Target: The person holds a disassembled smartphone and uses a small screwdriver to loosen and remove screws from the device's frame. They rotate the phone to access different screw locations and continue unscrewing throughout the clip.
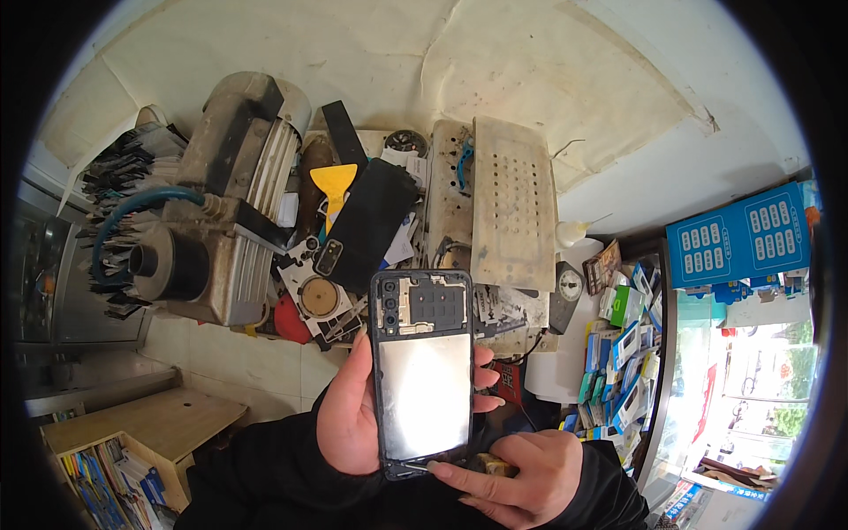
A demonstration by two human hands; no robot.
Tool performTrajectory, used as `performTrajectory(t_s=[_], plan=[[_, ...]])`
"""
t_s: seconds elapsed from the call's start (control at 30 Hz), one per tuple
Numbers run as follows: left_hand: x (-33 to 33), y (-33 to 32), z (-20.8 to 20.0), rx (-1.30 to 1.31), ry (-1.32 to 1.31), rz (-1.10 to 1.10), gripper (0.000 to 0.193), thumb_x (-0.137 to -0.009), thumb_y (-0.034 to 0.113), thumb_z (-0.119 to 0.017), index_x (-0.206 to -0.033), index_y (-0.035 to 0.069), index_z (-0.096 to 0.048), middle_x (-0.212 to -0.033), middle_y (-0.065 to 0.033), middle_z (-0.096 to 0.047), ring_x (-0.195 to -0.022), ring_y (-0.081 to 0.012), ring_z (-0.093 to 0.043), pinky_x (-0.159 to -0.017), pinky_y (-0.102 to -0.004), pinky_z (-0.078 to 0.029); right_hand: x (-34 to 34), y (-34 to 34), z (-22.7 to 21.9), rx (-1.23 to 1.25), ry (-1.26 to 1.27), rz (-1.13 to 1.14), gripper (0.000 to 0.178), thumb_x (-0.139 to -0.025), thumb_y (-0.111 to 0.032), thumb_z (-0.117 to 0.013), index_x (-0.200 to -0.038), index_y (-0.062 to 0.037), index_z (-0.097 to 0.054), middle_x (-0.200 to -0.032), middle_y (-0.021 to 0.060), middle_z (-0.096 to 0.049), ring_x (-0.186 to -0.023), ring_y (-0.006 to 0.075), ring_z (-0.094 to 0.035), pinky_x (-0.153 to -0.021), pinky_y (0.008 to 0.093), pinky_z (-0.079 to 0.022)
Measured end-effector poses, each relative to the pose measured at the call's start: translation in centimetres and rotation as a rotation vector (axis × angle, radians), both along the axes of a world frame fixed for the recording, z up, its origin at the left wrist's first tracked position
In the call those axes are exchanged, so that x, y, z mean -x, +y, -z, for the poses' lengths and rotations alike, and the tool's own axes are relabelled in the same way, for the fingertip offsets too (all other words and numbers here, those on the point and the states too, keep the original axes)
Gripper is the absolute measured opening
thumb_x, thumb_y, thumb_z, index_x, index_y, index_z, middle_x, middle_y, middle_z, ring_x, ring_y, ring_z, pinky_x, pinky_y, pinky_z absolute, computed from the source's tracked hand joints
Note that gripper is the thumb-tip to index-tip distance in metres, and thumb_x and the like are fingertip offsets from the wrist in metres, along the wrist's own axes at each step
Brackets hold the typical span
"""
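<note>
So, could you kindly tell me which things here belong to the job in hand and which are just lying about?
In the job:
phone, with its back off
left hand, holding the phone
right hand, at the phone's lower end; anything it grips is too hidden to name

Apparently just lying about:
yellow scraper
black phone or back cover
perforated plate
grey machine

grimy machine (231, 150) with blue hose (141, 200); perforated plate (514, 199); wooden desk (146, 417); small boxes (621, 353) heaped right

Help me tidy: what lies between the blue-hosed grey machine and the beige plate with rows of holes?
In the head view, a yellow scraper, a black panel, a stained plate and other clutter lie between them.
</note>
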State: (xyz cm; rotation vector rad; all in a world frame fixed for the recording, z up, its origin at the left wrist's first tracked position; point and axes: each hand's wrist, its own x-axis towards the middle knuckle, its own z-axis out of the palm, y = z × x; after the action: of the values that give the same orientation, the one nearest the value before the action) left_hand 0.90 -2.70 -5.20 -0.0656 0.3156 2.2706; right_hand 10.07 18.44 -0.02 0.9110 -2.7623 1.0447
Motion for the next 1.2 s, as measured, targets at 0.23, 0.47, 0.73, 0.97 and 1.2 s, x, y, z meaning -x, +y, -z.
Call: performTrajectory(t_s=[0.23,0.47,0.73,0.97,1.2], plan=[[-0.2,-0.2,-0.9,0.101,-0.064,-0.003,0.089,-0.111,0.067,-0.014,-0.16,-0.003,-0.038,-0.153,-0.0299,-0.053,-0.136,-0.0459,-0.058,-0.115,-0.0639,-0.047,-0.2,-0.2,-0.6,-0.025,-0.102,0.033,0.055,-0.077,-0.033,-0.085,-0.132,-0.0281,-0.08,-0.066,-0.001,-0.051,-0.046,0.0121,-0.047,-0.041,0.0297,-0.036],[-0.2,-0.3,-0.2,0.033,0.075,0.005,0.088,-0.11,0.068,-0.019,-0.162,-0.001,-0.035,-0.154,-0.0255,-0.052,-0.138,-0.0379,-0.057,-0.115,-0.0554,-0.049,-0.3,-0.4,-0.9,-0.06,-0.077,0.071,0.059,-0.075,-0.036,-0.084,-0.133,-0.0281,-0.08,-0.064,-0.002,-0.043,-0.045,0.0119,-0.043,-0.041,0.0296,-0.033],[-1.0,-0.5,-0.9,0.056,-0.007,0.03,0.089,-0.11,0.069,-0.016,-0.162,-0.001,-0.035,-0.155,-0.0253,-0.052,-0.137,-0.0378,-0.058,-0.114,-0.0534,-0.049,0.1,-0.5,-1.4,-0.087,-0.058,0.069,0.061,-0.075,-0.037,-0.084,-0.135,-0.0296,-0.078,-0.063,-0.0026,-0.038,-0.044,0.0122,-0.039,-0.041,0.0302,-0.031],[-1.3,-0.3,-0.3,-0.039,0.015,0.043,0.095,-0.109,0.072,-0.013,-0.162,-0.003,-0.036,-0.154,-0.0255,-0.053,-0.131,-0.0373,-0.062,-0.112,-0.0511,-0.05,0.4,-0.5,-2.2,-0.049,-0.057,0.087,0.055,-0.086,-0.025,-0.08,-0.141,-0.0233,-0.074,-0.07,0.0031,-0.044,-0.051,0.0217,-0.048,-0.047,0.0361,-0.039],[-1.6,0.0,-0.4,-0.026,0.012,0.053,0.099,-0.107,0.075,-0.01,-0.161,-0.004,-0.036,-0.154,-0.025,-0.053,-0.13,-0.0361,-0.062,-0.113,-0.0501,-0.049,0.7,-0.3,-2.2,-0.043,-0.062,0.121,0.056,-0.086,-0.021,-0.08,-0.142,-0.0248,-0.073,-0.071,0.0042,-0.046,-0.052,0.0238,-0.051,-0.049,0.0375,-0.042]])
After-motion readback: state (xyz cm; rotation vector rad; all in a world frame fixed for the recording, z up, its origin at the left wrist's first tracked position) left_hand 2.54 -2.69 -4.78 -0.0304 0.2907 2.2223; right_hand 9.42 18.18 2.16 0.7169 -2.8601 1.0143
